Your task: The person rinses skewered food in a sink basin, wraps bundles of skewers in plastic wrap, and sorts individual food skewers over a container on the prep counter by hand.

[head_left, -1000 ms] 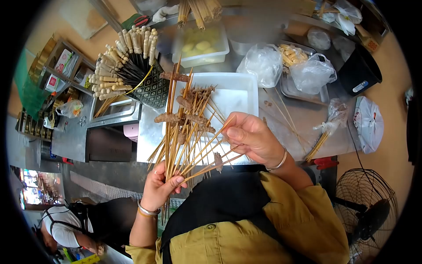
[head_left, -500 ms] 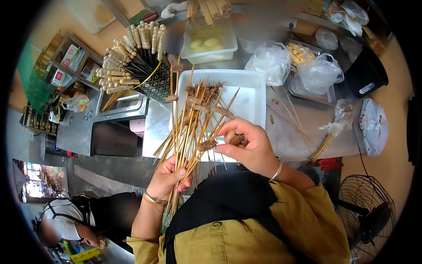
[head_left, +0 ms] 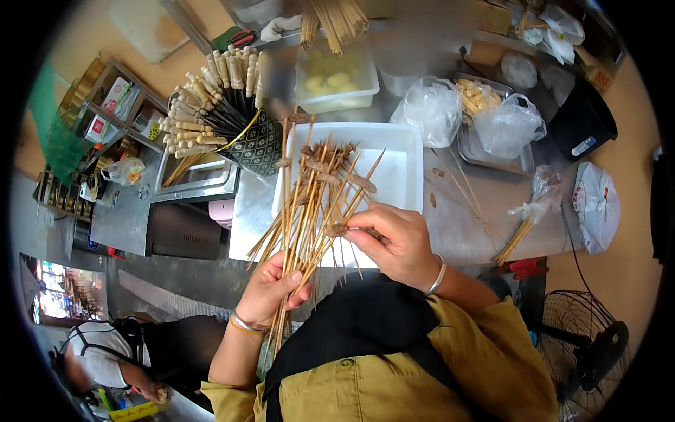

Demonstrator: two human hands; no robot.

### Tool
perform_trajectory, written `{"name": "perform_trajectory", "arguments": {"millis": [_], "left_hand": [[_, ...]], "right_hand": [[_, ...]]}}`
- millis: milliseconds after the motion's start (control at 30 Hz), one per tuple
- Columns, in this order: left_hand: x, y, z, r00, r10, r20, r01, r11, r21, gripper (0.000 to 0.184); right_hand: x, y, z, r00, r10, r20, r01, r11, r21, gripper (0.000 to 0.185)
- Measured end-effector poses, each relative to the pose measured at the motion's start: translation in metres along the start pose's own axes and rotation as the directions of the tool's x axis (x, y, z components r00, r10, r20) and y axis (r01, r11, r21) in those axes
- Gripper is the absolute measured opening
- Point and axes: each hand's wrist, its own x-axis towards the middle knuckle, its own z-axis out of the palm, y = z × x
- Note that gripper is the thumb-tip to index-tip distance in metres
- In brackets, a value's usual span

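My left hand (head_left: 271, 285) is wrapped round the lower ends of a bunch of bamboo skewers (head_left: 301, 228) fanning upward. Pieces of brown meat (head_left: 327, 151) are threaded near the tips of several skewers. With thumb and fingertips, my right hand (head_left: 395, 243) pinches a small piece of meat (head_left: 337, 230) at one skewer on the bunch's right side. The palm of that hand is turned away, so anything else inside it is hidden. Behind the skewers lies a white plastic tray (head_left: 401, 165), partly covered by their upper ends.
A patterned holder (head_left: 256, 144) of wooden-handled skewers stands at the left. Behind the tray is a tub of yellow pieces in liquid (head_left: 337, 84). Plastic bags (head_left: 432, 112) and a black bin (head_left: 583, 116) are at the right. Another person (head_left: 116, 352) works at lower left.
My right hand has turned over and moved slightly lower; the meat seen within its fingers is now hidden. The skewer bunch stays in my left hand. The view has shifted slightly.
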Motion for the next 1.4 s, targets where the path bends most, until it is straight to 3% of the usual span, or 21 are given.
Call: {"name": "perform_trajectory", "arguments": {"millis": [100,167,233,267,333,367,433,500,567,633,700,800,867,1033,1233,1300,1400], "left_hand": [[-0.008,0.006,-0.004,0.989,0.094,-0.116,-0.077,0.987,0.144,0.011],[-0.014,0.012,-0.004,0.984,0.131,-0.122,-0.11,0.98,0.166,0.009],[-0.018,0.013,-0.005,0.984,0.122,-0.133,-0.076,0.948,0.309,0.009],[-0.02,0.012,-0.005,0.985,0.11,-0.129,-0.062,0.942,0.33,0.009],[-0.022,0.008,-0.01,0.995,0.071,-0.065,-0.05,0.958,0.284,0.01],[-0.022,0.007,-0.012,0.999,0.035,-0.002,-0.034,0.969,0.243,0.01],[-0.021,0.002,-0.016,0.997,0.03,0.077,-0.046,0.977,0.21,0.012],[-0.021,-0.007,-0.021,0.981,0.064,0.183,-0.074,0.996,0.049,0.017],[-0.019,-0.015,-0.025,0.981,0.062,0.184,-0.07,0.997,0.039,0.021],[-0.017,-0.03,-0.039,0.953,0.022,0.301,0.013,0.994,-0.113,0.023],[-0.013,-0.033,-0.04,0.947,-0.004,0.321,0.036,0.995,-0.093,0.022],[-0.005,-0.035,-0.04,0.888,0.071,0.455,0.078,0.95,-0.302,0.019],[-0.003,-0.035,-0.04,0.899,0.07,0.432,0.099,0.928,-0.358,0.018],[0.002,-0.031,-0.044,0.888,0.112,0.445,0.131,0.868,-0.479,0.015],[0.005,-0.027,-0.044,0.848,0.121,0.516,0.177,0.853,-0.49,0.017],[0.007,-0.027,-0.045,0.845,0.11,0.523,0.18,0.864,-0.471,0.02],[0.009,-0.026,-0.042,0.848,0.096,0.522,0.176,0.877,-0.447,0.022]], "right_hand": [[-0.005,0.005,-0.014,0.996,0.09,-0.007,-0.09,0.996,0.018,0.007],[-0.012,0.019,-0.023,0.958,0.264,-0.11,-0.254,0.962,0.095,0.007],[-0.005,0.025,-0.036,0.881,0.414,-0.229,-0.371,0.905,0.21,0.011],[0.002,0.026,-0.043,0.882,0.412,-0.23,-0.369,0.906,0.205,0.011],[0.021,0.027,-0.058,0.843,0.537,-0.014,-0.496,0.789,0.363,0.016],[0.027,0.029,-0.06,0.841,0.54,-0.023,-0.497,0.79,0.359,0.016],[0.037,0.032,-0.054,0.824,0.512,0.242,-0.564,0.696,0.444,0.024],[0.042,0.028,-0.041,0.819,0.49,0.299,-0.574,0.694,0.435,0.027],[0.047,0.028,-0.029,0.811,0.459,0.363,-0.583,0.689,0.431,0.029],[0.048,0.031,-0.019,0.798,0.403,0.449,-0.598,0.622,0.505,0.039],[0.05,0.035,-0.012,0.804,0.359,0.474,-0.591,0.567,0.574,0.037],[0.052,0.035,-0.01,0.782,0.357,0.511,-0.623,0.457,0.634,0.028],[0.051,0.036,-0.013,0.752,0.325,0.573,-0.658,0.414,0.629,0.022],[0.048,0.036,-0.016,0.799,0.363,0.48,-0.601,0.451,0.66,0.02],[0.038,0.021,-0.001,0.753,0.407,0.517,-0.658,0.498,0.565,0.017],[0.035,0.02,0.008,0.805,0.337,0.488,-0.588,0.554,0.589,0.018],[0.038,0.017,0.01,0.806,0.367,0.464,-0.588,0.579,0.565,0.023]]}}
